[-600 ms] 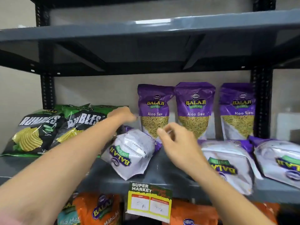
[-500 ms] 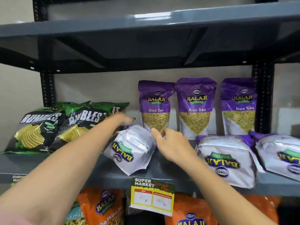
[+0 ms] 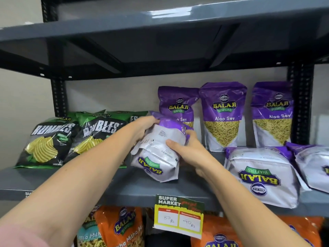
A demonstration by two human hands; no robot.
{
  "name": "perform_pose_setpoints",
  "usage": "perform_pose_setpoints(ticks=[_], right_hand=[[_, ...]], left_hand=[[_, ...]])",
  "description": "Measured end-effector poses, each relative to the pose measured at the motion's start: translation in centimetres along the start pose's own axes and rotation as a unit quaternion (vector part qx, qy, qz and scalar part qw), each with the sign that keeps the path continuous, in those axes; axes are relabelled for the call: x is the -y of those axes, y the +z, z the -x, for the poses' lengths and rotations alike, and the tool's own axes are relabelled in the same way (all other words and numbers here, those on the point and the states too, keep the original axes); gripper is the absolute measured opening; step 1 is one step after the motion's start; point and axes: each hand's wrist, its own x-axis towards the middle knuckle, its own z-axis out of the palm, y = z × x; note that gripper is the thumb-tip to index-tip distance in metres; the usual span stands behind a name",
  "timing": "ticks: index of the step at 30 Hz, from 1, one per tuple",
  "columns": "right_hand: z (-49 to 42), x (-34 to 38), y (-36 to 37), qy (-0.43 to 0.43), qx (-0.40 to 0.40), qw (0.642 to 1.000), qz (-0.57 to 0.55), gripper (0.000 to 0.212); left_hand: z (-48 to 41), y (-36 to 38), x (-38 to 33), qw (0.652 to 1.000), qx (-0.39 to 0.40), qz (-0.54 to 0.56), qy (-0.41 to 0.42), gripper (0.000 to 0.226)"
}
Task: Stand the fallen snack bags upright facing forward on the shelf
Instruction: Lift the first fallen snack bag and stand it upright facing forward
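Note:
A fallen purple-and-white Balaji bag (image 3: 156, 157) lies tilted on the grey shelf (image 3: 135, 189), its white bottom toward me. My left hand (image 3: 142, 127) grips its upper left edge. My right hand (image 3: 185, 150) holds its right side, thumb across the white face. Two more fallen Balaji bags lie to the right, one (image 3: 261, 177) in the middle and another (image 3: 313, 168) cut off by the frame edge. Three Aloo Sev bags stand upright at the back, left (image 3: 178, 104), middle (image 3: 222, 114) and right (image 3: 272, 113).
Black-and-green Rumbles chip bags (image 3: 48, 141) lean at the shelf's left. A supermarket price tag (image 3: 179, 215) hangs from the shelf edge. Orange Balaji bags (image 3: 121, 227) fill the shelf below. Another grey shelf (image 3: 160, 24) sits overhead, on black uprights (image 3: 300, 104).
Both hands have closed onto the fallen left bag; before, they were reaching toward it without holding. The bag's top end is now raised off the shelf.

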Motion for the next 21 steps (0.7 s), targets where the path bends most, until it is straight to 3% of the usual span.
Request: perform_pose_setpoints(ticks=[3, 8, 11, 17, 21], right_hand=[[-0.4, 0.3, -0.2, -0.057, -0.041, 0.995, 0.070, 0.094], [-0.1, 0.0, 0.5, -0.130, -0.067, 0.966, 0.214, 0.102], [0.0, -0.8, 0.6, -0.146, -0.070, 0.957, 0.241, 0.108], [1.2, -2.2, 0.6, -0.176, -0.081, 0.944, 0.268, 0.113], [0.1, -2.8, 0.4, -0.155, -0.077, 0.961, 0.214, 0.123]], left_hand=[[-0.4, -0.4, -0.8, 0.988, -0.014, 0.152, 0.020, 0.013], [-1.1, -0.7, -1.7, 0.961, -0.105, 0.252, 0.044, 0.050], [-1.4, -0.2, -1.9, 0.940, -0.191, 0.270, 0.084, 0.032], [-0.2, 1.3, -1.8, 0.900, -0.322, 0.232, 0.181, 0.051], [2.2, 1.7, -1.6, 0.893, -0.361, 0.181, 0.197, 0.044]])
